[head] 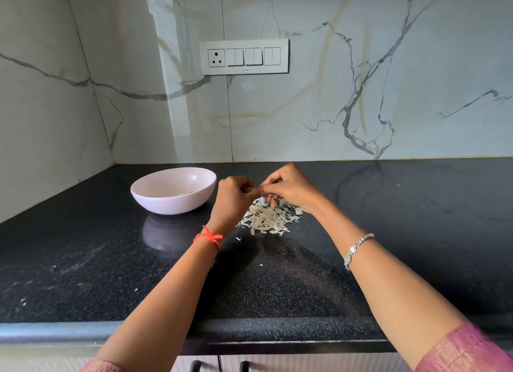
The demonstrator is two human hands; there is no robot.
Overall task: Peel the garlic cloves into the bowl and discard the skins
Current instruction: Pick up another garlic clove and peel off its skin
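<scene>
The piece pinched between left hand (234,194) and right hand (289,186) is hidden by both.

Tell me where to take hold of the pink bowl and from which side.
Pinch the bowl by its right rim from above, thumb inside: its low rounded wall is likely too wide to span, and that side is nearest the left hand.

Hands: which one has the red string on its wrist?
The left hand, the one nearer the bowl: a red string is tied round its wrist. The right hand wears a silver bracelet instead.
</scene>
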